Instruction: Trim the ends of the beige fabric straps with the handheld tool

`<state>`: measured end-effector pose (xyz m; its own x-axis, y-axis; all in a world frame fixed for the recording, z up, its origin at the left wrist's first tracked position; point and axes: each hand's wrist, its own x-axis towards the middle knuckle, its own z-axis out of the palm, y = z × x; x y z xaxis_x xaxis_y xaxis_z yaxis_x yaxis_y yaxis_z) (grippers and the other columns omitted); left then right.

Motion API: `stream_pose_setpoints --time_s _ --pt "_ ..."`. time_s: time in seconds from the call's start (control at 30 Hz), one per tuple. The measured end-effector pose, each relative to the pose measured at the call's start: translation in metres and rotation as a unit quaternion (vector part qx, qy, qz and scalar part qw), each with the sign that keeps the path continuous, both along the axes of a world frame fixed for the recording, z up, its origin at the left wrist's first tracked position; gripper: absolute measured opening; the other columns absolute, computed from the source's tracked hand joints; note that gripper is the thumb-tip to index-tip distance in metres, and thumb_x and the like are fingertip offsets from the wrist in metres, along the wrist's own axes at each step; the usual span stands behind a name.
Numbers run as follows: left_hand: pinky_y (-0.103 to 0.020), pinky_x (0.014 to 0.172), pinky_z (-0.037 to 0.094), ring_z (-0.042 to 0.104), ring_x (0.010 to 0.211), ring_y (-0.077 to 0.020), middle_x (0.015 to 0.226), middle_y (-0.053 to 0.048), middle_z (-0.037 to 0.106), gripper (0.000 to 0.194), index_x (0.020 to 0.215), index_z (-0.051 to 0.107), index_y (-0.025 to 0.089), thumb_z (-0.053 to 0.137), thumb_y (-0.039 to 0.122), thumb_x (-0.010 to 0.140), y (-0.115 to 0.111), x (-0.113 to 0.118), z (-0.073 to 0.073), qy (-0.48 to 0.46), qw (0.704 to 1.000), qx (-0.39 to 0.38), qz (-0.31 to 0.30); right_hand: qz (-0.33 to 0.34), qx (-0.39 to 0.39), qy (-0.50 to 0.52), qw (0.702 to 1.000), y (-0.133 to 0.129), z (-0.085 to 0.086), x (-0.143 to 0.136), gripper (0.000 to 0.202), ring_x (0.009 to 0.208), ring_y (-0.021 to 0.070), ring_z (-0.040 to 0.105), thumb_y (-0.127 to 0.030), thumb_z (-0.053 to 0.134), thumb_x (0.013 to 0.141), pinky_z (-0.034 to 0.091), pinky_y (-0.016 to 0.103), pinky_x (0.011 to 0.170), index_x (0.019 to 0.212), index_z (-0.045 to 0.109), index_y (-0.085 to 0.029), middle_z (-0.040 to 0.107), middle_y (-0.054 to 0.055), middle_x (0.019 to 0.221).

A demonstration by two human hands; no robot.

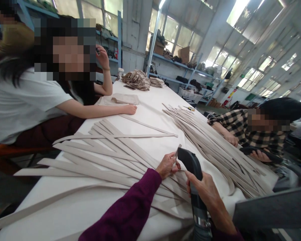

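My left hand (167, 165) pinches a beige fabric strip (176, 155) just left of the mouth of a black curved nozzle (190, 159). The strip's short end points up beside the nozzle. My right hand (207, 189) lies across the nozzle's neck. Its thumb and fingers close near the same strip, though their exact grip is partly hidden. Below, the nozzle joins a ribbed hose (202, 231) with a metal clamp. Under and left of my hands, several long beige strips (107, 160) fan out over the white-covered table (65, 207).
A person in a white top (35, 97) sits at left, one arm on the table. At right, a person in a checked shirt (261, 134) handles another black nozzle (259, 154) beside long strips (205, 144). Bundled strips (136, 80) lie at the far end. A grey metal bar (273, 207) is close right.
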<state>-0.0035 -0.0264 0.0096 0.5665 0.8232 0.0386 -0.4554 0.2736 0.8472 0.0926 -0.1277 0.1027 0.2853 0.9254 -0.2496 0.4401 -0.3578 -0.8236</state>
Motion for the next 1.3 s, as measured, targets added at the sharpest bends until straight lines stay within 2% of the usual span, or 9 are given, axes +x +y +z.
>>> stream_pose_setpoints --time_s 0.2,0.33,0.43,0.53,0.7,0.83,1.03,1.2,1.3 --pt "-0.017 0.033 0.017 0.029 0.032 -0.0026 0.055 0.000 0.052 0.053 0.111 0.053 0.013 0.047 0.053 0.077 -0.002 -0.003 0.001 -0.007 0.999 0.045 -0.019 -0.010 0.026 -0.013 1.000 0.025 0.001 0.002 0.034 0.034 0.0133 0.052 -0.045 0.056 0.070 0.043 0.023 0.035 0.055 0.053 -0.015 0.055 0.001 0.039" --pt "-0.017 0.035 0.016 0.025 0.032 -0.0018 0.055 0.002 0.052 0.060 0.122 0.043 0.015 0.054 0.050 0.075 0.001 -0.004 0.001 -0.033 0.999 -0.008 -0.035 -0.044 0.040 -0.005 0.998 0.039 0.006 0.018 0.035 0.034 0.0133 0.052 -0.048 0.056 0.069 0.043 0.023 0.035 0.057 0.053 -0.015 0.055 0.001 0.039" --pt "-0.017 0.037 0.015 0.024 0.033 -0.0015 0.055 0.002 0.051 0.060 0.123 0.039 0.013 0.058 0.041 0.073 0.005 -0.006 0.002 -0.050 0.996 -0.070 -0.039 -0.058 0.039 0.004 0.998 0.033 0.006 0.029 0.035 0.035 0.0135 0.052 -0.049 0.056 0.069 0.043 0.023 0.035 0.056 0.053 -0.016 0.056 0.001 0.041" --pt "-0.017 0.037 0.015 0.022 0.034 -0.0011 0.057 0.002 0.051 0.050 0.117 0.042 0.011 0.057 0.033 0.074 0.007 -0.007 0.002 -0.059 0.992 -0.099 -0.042 -0.051 0.033 0.018 0.998 0.021 0.002 0.037 0.035 0.035 0.0137 0.052 -0.048 0.056 0.070 0.043 0.023 0.035 0.056 0.053 -0.017 0.056 0.001 0.041" --pt "-0.019 0.038 0.018 0.029 0.037 -0.0037 0.060 0.000 0.050 0.041 0.104 0.049 0.010 0.048 0.043 0.079 0.008 -0.006 0.003 -0.064 0.990 -0.124 -0.018 -0.047 0.012 0.028 0.998 0.008 0.001 0.041 0.032 0.035 0.0142 0.053 -0.047 0.057 0.070 0.044 0.024 0.034 0.058 0.053 -0.018 0.056 0.000 0.041" --pt "-0.019 0.041 0.020 0.032 0.043 -0.0031 0.061 0.002 0.044 0.034 0.090 0.055 0.009 0.056 0.039 0.074 0.008 -0.003 0.003 -0.084 0.988 -0.126 -0.019 -0.067 0.022 0.021 0.997 0.003 0.011 0.040 0.028 0.036 0.0138 0.053 -0.043 0.060 0.068 0.044 0.023 0.035 0.059 0.052 -0.018 0.056 -0.001 0.043" --pt "-0.019 0.046 0.031 0.040 0.048 -0.0054 0.055 0.005 0.040 0.025 0.068 0.049 0.014 0.067 0.031 0.064 0.008 0.005 -0.006 -0.059 0.992 -0.084 0.078 -0.066 -0.001 0.006 0.998 -0.008 0.018 0.037 0.032 0.035 0.0145 0.053 -0.045 0.057 0.069 0.043 0.024 0.035 0.058 0.053 -0.016 0.055 0.000 0.040" --pt "-0.021 0.048 0.034 0.040 0.046 -0.0046 0.058 0.003 0.046 0.018 0.070 0.055 0.013 0.064 0.027 0.064 0.009 0.008 -0.010 -0.024 0.993 -0.053 0.102 -0.041 0.002 0.010 0.999 -0.014 0.008 0.033 0.037 0.036 0.0136 0.053 -0.051 0.054 0.072 0.043 0.023 0.035 0.060 0.051 -0.016 0.055 0.000 0.042" --pt "-0.020 0.049 0.033 0.041 0.047 -0.0042 0.064 0.001 0.052 0.028 0.085 0.063 0.011 0.065 0.028 0.062 0.008 0.009 -0.008 -0.007 0.994 -0.050 0.102 -0.027 0.004 0.010 1.000 -0.014 0.002 0.025 0.034 0.035 0.0128 0.051 -0.048 0.054 0.073 0.042 0.022 0.034 0.060 0.051 -0.017 0.054 -0.001 0.041"
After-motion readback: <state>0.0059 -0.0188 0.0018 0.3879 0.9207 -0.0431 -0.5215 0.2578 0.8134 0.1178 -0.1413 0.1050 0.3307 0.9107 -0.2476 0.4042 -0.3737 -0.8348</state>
